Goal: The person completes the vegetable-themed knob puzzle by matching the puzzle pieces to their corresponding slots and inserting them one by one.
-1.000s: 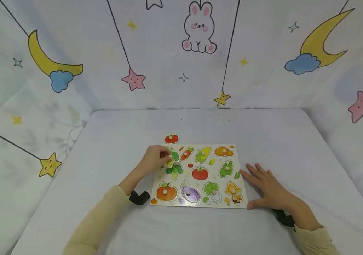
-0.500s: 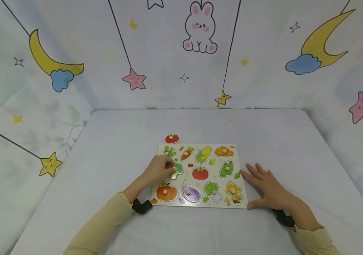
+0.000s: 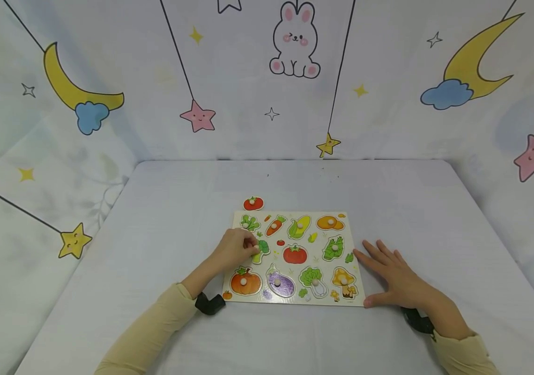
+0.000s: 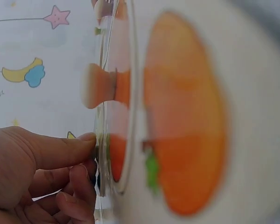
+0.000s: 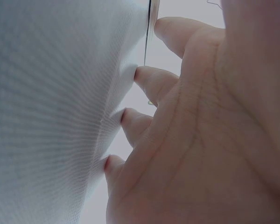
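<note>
My left hand [image 3: 235, 251] pinches the broccoli puzzle piece [image 3: 263, 246] over the left part of a white vegetable puzzle board [image 3: 323, 266]. The piece lies at the broccoli spot, partly covered by my fingers; whether it sits flush cannot be seen. In the left wrist view, thumb and fingertips of the left hand [image 4: 51, 172] meet at the board, beyond the pumpkin piece's knob [image 4: 95, 86]. With fingers spread, my right hand [image 3: 395, 278] rests on the table and touches the board's right edge. In the right wrist view, the right hand's fingertips [image 5: 139, 73] press the white cloth.
A tomato piece [image 3: 253, 203] with a knob lies just behind the board's back left corner. The tomato spot [image 3: 295, 254] shows no knob. Knobbed pieces such as the eggplant [image 3: 280, 284] and corn [image 3: 299, 227] sit in the board. A patterned cloth wall rises behind the table.
My left hand has brought the broccoli piece from the board's back left toward me, onto the broccoli spot, and the piece has turned slightly. The right hand stays put.
</note>
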Available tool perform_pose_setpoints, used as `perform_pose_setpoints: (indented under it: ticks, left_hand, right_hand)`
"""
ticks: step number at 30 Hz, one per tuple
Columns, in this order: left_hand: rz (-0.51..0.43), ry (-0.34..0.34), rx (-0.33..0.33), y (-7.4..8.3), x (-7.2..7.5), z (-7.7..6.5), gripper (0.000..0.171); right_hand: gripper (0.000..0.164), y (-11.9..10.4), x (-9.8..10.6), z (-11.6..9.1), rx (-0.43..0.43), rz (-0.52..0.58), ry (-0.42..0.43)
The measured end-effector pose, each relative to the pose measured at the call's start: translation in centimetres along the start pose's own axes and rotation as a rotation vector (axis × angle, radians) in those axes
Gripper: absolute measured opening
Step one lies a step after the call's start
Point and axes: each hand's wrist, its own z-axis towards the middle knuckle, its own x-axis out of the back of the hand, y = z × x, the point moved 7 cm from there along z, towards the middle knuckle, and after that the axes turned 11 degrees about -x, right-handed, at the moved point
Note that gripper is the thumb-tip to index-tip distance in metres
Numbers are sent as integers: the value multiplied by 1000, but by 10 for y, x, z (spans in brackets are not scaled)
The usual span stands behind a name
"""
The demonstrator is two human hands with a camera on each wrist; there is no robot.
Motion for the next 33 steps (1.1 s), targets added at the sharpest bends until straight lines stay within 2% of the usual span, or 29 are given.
perform_pose_setpoints:
  ticks: [15,22,26,30,33]
  left_hand:
    - [-13,-28,21,-1,-2,0,12]
    - [-46,-64,58,-6,-2,2,11]
    - [-63,-54,79,-12,16,14,13]
    - [-94,65,115,-25,45,34,20]
    - [-119,154,125,-40,59,51,30]
  right_hand:
    - [108,3,-1,1,-1,-12,-4]
    - [107,2,-1,0,6,-1,-2]
    - [108,3,-2,0,4,1,-5]
    - [108,3,-2,1,-2,-7,-4]
    - [108,3,-2,1,-4,-12,-5]
